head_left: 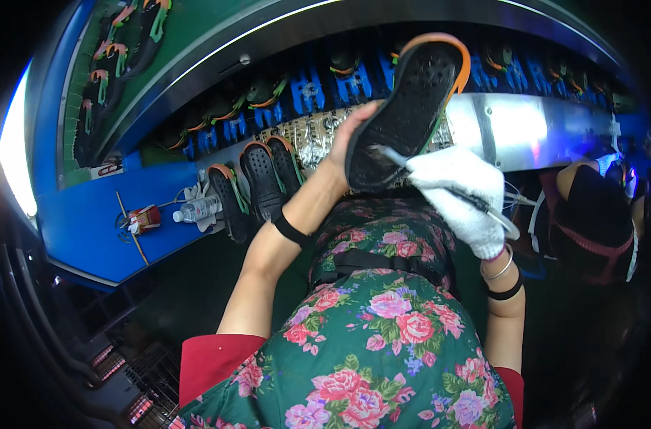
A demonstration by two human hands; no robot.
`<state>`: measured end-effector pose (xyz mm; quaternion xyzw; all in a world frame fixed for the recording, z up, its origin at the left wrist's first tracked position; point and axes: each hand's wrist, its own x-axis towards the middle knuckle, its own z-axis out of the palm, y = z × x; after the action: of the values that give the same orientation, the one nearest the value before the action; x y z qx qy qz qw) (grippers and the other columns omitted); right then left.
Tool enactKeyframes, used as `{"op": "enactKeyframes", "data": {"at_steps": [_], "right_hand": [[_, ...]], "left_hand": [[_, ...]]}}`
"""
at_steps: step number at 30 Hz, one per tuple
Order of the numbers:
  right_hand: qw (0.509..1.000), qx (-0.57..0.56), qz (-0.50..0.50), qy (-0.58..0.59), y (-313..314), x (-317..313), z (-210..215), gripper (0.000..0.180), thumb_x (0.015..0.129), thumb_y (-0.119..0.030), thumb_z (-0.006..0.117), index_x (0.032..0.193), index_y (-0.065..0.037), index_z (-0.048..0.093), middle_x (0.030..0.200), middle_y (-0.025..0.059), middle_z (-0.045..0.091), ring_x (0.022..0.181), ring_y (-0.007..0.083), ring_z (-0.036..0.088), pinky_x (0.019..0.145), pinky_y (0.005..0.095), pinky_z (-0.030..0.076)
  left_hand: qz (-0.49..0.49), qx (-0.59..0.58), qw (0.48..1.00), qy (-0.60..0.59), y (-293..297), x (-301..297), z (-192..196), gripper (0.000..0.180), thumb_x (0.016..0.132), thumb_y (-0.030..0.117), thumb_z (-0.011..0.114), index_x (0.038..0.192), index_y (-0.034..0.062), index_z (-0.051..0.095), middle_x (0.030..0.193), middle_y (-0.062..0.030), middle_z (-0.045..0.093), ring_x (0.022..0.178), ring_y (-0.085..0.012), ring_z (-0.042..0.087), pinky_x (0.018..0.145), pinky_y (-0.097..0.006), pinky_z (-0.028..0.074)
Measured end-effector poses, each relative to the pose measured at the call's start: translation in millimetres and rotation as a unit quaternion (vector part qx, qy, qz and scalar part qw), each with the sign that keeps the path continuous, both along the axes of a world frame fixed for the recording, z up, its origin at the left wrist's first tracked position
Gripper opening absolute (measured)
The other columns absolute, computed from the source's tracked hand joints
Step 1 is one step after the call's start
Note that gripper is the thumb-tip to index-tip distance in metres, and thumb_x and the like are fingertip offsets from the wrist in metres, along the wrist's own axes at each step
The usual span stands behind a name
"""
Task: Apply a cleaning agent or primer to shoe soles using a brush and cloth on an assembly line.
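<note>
I take my bearings from the silver ledge [520, 123]. Beyond it I see a row of blue clamps [307, 93] with dark shoe parts among them. Off its left end, on the near side, three other soles [259, 179] sit side by side; farther left of it lie a clear bottle [196, 210] and, on a blue tabletop [89, 222], a small red packet [145, 219] with thin sticks by it. Near its right end, on this side, I make out a co-worker [590, 207], mostly in shadow. What blocks my view of the ledge is the black sole [411, 89] itself, raised in front of its middle.

The sole's long axis runs slanted: the orange-rimmed end points up and to the right, past the ledge, and the other end points down and left, to its near side. Its holed face is turned to me.

My bare left hand [348, 136] is closed around the sole's left edge, fingertips hidden behind. My white-gloved right hand [460, 193] has its fingers drawn together around a slim tool [395, 156], the tip at the sole's lower part; I cannot tell whether it touches.
</note>
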<state>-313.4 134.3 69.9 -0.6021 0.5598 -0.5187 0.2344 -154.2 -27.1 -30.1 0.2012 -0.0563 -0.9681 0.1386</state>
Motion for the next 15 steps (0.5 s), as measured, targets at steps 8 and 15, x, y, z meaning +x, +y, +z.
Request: {"op": "enactKeyframes", "data": {"at_steps": [8,15], "right_hand": [[0.944,-0.086,-0.078,0.308,-23,-15,11,0.036,0.080,0.006,0.070,0.111,-0.011,0.078,0.113,0.0097,0.076,0.108,0.0275,0.070,0.094,0.0374,0.055],[0.973,-0.046,0.036,-0.222,-6,9,17,0.013,0.074,0.009,0.077,0.082,-0.001,0.075,0.089,0.0165,0.076,0.086,0.0266,0.074,0.076,0.0371,0.060]], "left_hand": [[-0.021,0.096,0.985,0.141,32,22,6,0.061,0.103,0.044,0.044,0.145,0.0008,0.052,0.135,-0.0243,0.063,0.117,-0.0406,0.067,0.099,-0.062,0.055],[0.073,-0.121,0.975,0.172,2,59,52,0.100,0.090,0.063,0.066,0.158,0.0000,0.030,0.143,-0.0399,0.046,0.126,-0.0529,0.056,0.106,-0.064,0.048]]}}
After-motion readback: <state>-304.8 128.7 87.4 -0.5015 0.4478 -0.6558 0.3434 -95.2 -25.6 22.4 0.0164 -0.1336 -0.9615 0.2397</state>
